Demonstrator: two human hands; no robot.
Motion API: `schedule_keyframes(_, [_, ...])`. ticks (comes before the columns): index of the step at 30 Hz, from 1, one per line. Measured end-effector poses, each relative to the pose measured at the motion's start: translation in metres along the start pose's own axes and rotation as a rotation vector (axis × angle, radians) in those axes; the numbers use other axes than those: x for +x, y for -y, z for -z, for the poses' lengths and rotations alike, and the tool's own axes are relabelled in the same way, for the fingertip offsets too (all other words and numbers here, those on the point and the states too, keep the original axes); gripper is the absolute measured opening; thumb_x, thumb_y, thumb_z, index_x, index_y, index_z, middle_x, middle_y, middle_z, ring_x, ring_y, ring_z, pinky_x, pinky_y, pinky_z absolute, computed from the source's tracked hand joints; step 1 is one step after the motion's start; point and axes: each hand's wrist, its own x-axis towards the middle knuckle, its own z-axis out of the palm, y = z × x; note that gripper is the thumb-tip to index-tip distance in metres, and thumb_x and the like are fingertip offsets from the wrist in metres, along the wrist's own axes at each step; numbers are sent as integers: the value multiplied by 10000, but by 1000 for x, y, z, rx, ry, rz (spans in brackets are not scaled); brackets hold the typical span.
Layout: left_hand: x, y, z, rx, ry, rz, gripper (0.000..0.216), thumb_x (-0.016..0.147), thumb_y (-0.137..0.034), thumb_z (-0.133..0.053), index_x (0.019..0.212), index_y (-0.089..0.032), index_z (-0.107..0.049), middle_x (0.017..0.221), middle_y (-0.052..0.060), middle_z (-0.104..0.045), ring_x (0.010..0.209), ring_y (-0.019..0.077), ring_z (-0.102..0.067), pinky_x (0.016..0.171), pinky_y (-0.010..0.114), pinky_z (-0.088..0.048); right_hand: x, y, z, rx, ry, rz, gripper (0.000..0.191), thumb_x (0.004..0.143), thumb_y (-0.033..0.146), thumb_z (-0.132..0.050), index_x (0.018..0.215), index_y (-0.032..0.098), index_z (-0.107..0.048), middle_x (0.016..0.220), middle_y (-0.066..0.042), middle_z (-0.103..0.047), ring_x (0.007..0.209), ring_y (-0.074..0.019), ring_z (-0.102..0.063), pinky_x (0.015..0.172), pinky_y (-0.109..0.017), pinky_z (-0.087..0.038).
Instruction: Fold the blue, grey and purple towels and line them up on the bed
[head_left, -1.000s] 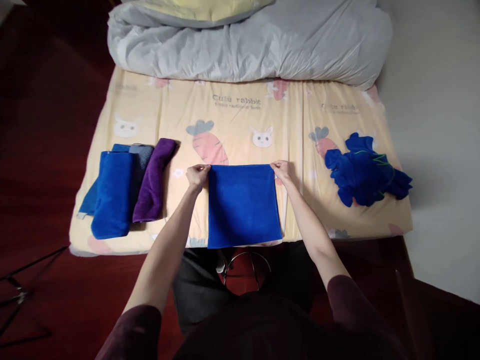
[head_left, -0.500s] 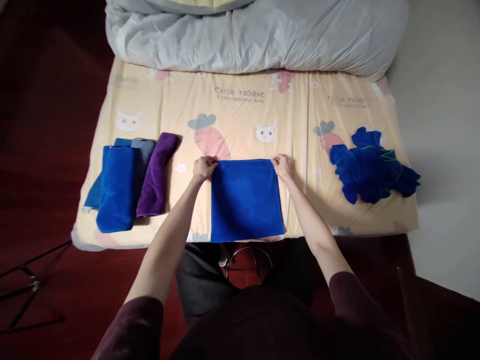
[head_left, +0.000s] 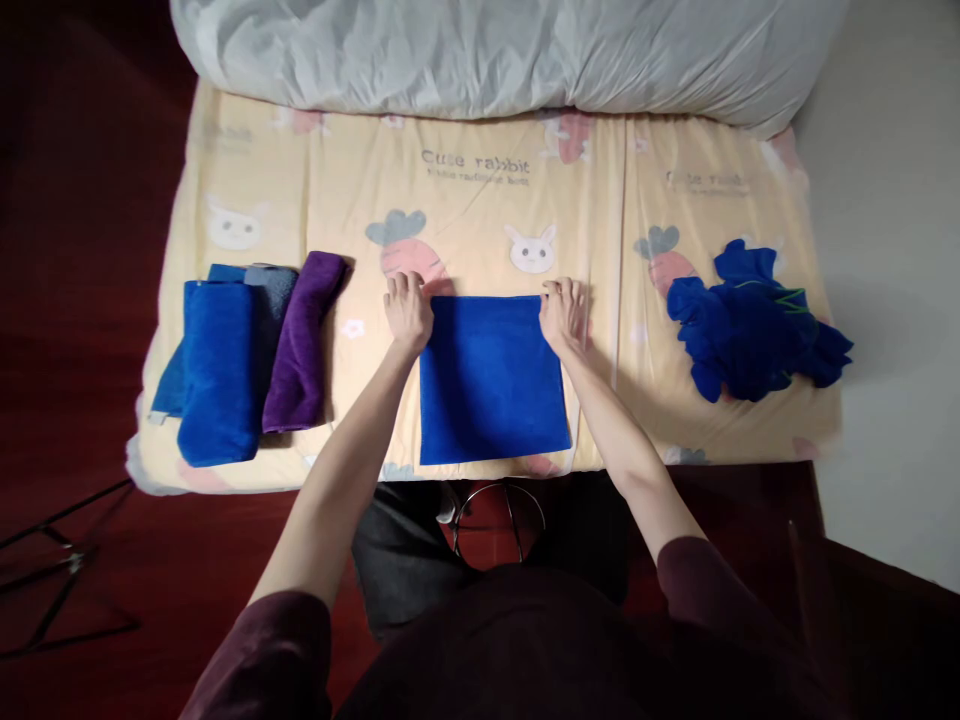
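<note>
A flat blue towel (head_left: 495, 385) lies spread as a near square at the front edge of the bed. At its far left corner rests my left hand (head_left: 409, 312), fingers apart and pointing away from me, the side of the hand against the cloth. My right hand (head_left: 564, 312) is at the far right corner in much the same pose, its fingers apart and thumb side by the cloth's edge. Neither hand grips the towel. The fingertips touch or hover just over the yellow sheet (head_left: 480, 240); I cannot tell which.
To the left lie a folded blue towel (head_left: 219, 375), a grey-blue one (head_left: 271, 300) and a purple one (head_left: 304, 345). A crumpled blue heap of cloth (head_left: 750, 325) sits on the right. A grey quilt (head_left: 495, 55) runs along the back. Black stand legs (head_left: 71, 560) are at lower left.
Both hands have gone from pinching the towel's far corners to spread fingers beside them. The towel has shifted slightly away from the bed's front edge. The view has tilted a little.
</note>
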Motion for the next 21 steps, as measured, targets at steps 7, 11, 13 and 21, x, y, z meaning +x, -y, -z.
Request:
schedule_keyframes(7, [-60,-2,-37,-86,184,-375,698,1029,-547,-428,1626,-184,-426,1745,115,-274,1642,357,-108,1334,573,-25,-70,9,-12,-38,345,405,642,1068,450,-490,1673,283,-350,1761,3,-240,1649,-301,-131,1362,-558,-120])
schedule_keyframes(11, [-47,7,-41,-102,164,-280,755,1009,-577,-450,1652,-187,-388,1759,105,-235,1652,341,-56,1337,564,1,-44,-21,2,-88,306,322,654,1087,430,-453,1693,240,-295,1762,-9,-230,1654,-275,-116,1370,-540,-61])
schedule_keyframes(13, [-41,2,-40,-101,164,-259,759,1011,-581,-447,1655,-183,-382,1763,100,-219,1653,338,-44,1337,567,10,-33,-19,5,-120,268,301,621,1108,402,-407,1682,182,-318,1757,-36,-242,1656,-262,-102,1368,-523,-8])
schedule_keyframes(21, [-109,-27,-41,-65,173,-321,668,1033,-493,-419,1641,-218,-421,1766,67,-203,1655,323,-7,1332,592,13,-112,32,-15,-117,230,355,620,1101,392,-376,1678,171,-329,1765,-62,-194,1659,-254,-74,1367,-523,-32])
